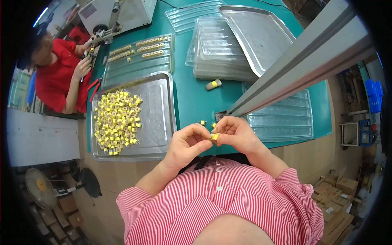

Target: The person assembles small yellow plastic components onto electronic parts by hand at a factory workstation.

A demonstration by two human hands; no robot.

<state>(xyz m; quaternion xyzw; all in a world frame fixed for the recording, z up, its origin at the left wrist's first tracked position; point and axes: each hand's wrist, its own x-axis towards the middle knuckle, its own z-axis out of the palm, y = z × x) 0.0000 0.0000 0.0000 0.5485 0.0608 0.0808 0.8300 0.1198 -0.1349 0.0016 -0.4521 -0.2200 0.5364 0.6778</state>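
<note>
At the table's near edge, my left hand [187,145] and my right hand [240,136] meet, each pinching a small yellow-wrapped coil [215,136] with thumb and fingertips. My fingers hide part of it. Just beyond them, a loose yellow coil with metal pins [202,122] lies on the green table [192,107], and another yellow coil [213,125] is partly covered by my right hand. To the left, a metal tray [157,118] bears a heap of similar yellow coils [117,120].
Rows of coils stand on a clear plastic tray [143,67] at the far left. Stacked clear trays [220,49] and a metal tray [261,32] lie beyond. A metal post [286,77] rises at right. A co-worker in red [61,77] handles parts beside a machine [118,14].
</note>
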